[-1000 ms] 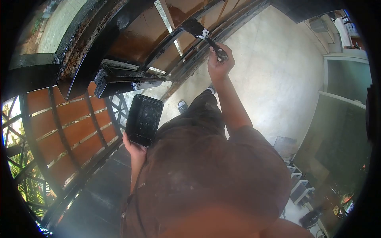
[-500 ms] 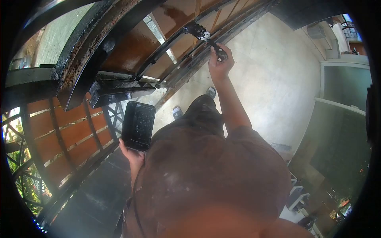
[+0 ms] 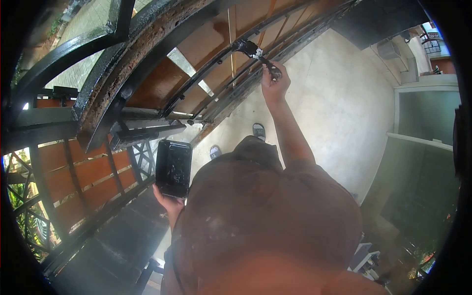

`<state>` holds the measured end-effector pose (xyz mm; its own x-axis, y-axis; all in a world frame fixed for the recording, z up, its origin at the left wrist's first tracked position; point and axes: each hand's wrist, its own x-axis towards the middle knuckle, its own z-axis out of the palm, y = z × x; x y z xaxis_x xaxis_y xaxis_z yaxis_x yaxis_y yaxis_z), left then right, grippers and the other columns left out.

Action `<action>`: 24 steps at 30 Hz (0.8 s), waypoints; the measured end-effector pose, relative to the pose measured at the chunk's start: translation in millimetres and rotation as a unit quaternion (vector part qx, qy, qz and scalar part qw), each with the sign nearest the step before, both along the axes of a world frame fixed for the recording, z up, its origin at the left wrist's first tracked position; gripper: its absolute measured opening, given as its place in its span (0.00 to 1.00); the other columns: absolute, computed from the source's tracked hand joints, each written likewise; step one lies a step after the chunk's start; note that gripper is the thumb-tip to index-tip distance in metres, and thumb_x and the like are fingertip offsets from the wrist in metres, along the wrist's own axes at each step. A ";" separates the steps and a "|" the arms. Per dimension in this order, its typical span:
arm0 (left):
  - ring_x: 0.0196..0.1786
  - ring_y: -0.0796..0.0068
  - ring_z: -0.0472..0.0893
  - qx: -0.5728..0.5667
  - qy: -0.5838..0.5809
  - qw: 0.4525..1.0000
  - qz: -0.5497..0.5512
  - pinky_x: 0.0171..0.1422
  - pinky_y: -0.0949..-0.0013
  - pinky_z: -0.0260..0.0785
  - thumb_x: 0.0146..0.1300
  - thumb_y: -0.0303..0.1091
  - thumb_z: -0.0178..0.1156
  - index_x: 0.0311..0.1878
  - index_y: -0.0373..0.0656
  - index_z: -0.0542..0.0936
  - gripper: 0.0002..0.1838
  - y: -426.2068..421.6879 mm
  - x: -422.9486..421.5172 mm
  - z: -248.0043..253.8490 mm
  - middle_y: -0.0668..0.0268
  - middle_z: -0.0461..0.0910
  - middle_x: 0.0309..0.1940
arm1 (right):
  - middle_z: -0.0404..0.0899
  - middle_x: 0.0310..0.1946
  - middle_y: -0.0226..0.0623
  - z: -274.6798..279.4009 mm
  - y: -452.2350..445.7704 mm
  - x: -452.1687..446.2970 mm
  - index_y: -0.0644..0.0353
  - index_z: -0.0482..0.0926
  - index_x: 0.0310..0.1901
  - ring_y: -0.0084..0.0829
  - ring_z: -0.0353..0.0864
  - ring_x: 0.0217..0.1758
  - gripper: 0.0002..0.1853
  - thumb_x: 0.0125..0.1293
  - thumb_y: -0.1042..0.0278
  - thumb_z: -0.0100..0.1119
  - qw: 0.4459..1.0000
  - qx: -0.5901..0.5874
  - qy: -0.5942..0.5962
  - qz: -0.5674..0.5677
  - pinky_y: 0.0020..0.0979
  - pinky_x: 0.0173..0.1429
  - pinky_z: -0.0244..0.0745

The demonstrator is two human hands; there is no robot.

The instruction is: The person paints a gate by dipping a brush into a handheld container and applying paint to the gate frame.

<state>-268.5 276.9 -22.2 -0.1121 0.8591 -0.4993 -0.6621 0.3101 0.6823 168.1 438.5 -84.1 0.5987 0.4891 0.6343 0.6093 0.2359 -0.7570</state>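
My right hand (image 3: 275, 86) is closed round the handle of a paintbrush (image 3: 253, 52), whose wide head is coated black with a whitish patch near the handle. The bristles are at a black curved metal rail (image 3: 206, 69), seemingly touching it. Lower on the left, my left hand (image 3: 169, 200) grips the near end of a black rectangular tray (image 3: 173, 169). Whitish specks and a wet sheen show inside the tray, and part of the hand is hidden beneath it.
Brown panels (image 3: 157, 81) lie behind the rail. A thick curved beam with a rusty, rough face (image 3: 115, 73) crosses the upper left. A slatted panel with dark bars (image 3: 83, 177) stands at left. Pale floor (image 3: 339, 98) spreads right, beside glass panels (image 3: 427, 113).
The view has shifted, so the beam and tray sit lower in it, with more curved metalwork showing upper left. Both hands keep their holds, and the brush stays at the rail.
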 end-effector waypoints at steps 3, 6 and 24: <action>0.65 0.60 0.73 -0.003 -0.011 1.000 0.020 0.70 0.56 0.63 0.70 0.59 0.49 0.65 0.41 0.73 0.33 -6.6 8.1 -5.3 0.59 0.74 0.64 | 0.82 0.35 0.43 11.6 3.0 8.6 0.61 0.77 0.44 0.42 0.84 0.35 0.14 0.58 0.75 0.70 0.999 0.009 0.022 0.031 0.34 0.39 0.79; 0.63 0.59 0.75 -0.027 0.012 0.998 0.054 0.66 0.56 0.69 0.69 0.60 0.47 0.67 0.41 0.70 0.35 -8.0 19.3 -5.1 0.59 0.74 0.63 | 0.82 0.35 0.43 8.9 7.3 23.7 0.61 0.77 0.44 0.42 0.84 0.36 0.14 0.58 0.74 0.70 0.999 -0.006 -0.028 0.022 0.35 0.39 0.79; 0.61 0.59 0.77 -0.010 0.001 0.994 0.106 0.62 0.58 0.74 0.70 0.60 0.45 0.67 0.41 0.69 0.34 -13.8 45.3 -21.6 0.59 0.74 0.63 | 0.81 0.40 0.45 19.5 26.7 73.2 0.61 0.76 0.46 0.47 0.82 0.41 0.15 0.60 0.72 0.68 0.996 -0.005 -0.086 0.037 0.39 0.44 0.77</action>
